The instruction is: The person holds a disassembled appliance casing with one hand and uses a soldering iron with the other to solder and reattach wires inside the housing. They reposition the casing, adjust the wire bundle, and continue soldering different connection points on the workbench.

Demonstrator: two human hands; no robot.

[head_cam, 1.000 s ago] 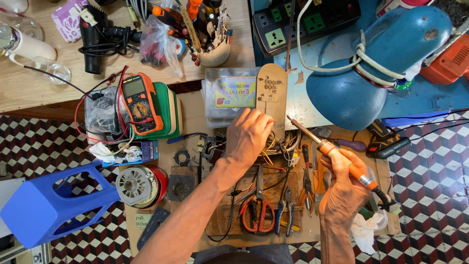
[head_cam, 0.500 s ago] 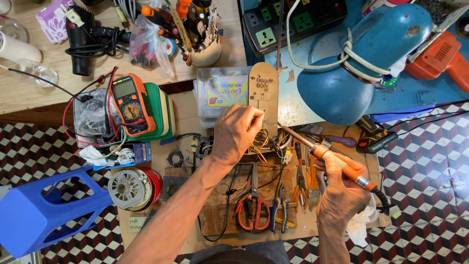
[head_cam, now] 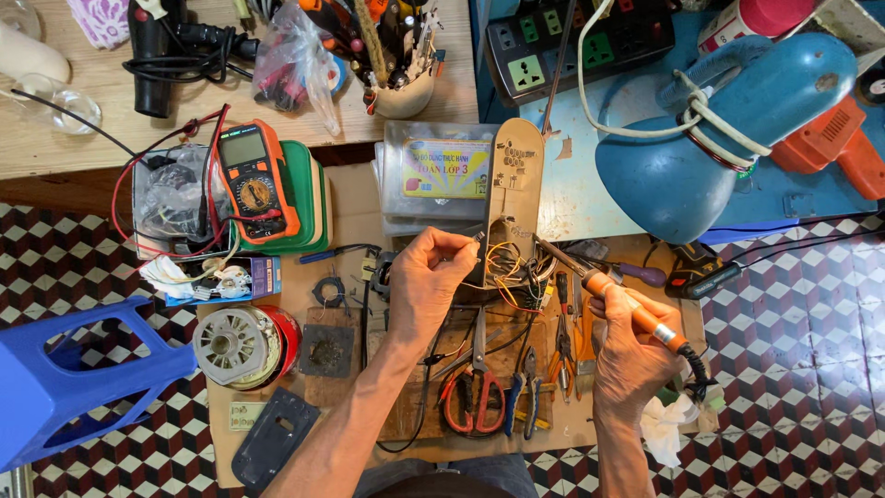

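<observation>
A cluttered table [head_cam: 350,198] is seen from above, with a blue desk lamp [head_cam: 728,138] at the upper right, an orange multimeter [head_cam: 256,180] at the upper left and red-handled scissors [head_cam: 475,397] at lower centre. At the centre an opened tan plastic casing [head_cam: 513,189] lies with its coloured wires [head_cam: 516,272] spilling out, so the soldering is judged to be under way and the casing not yet closed. The left hand [head_cam: 429,281] is pinched shut on a small part at the wires, while an orange soldering iron [head_cam: 613,295] is gripped in the right hand [head_cam: 636,350], its tip held at the wires.
</observation>
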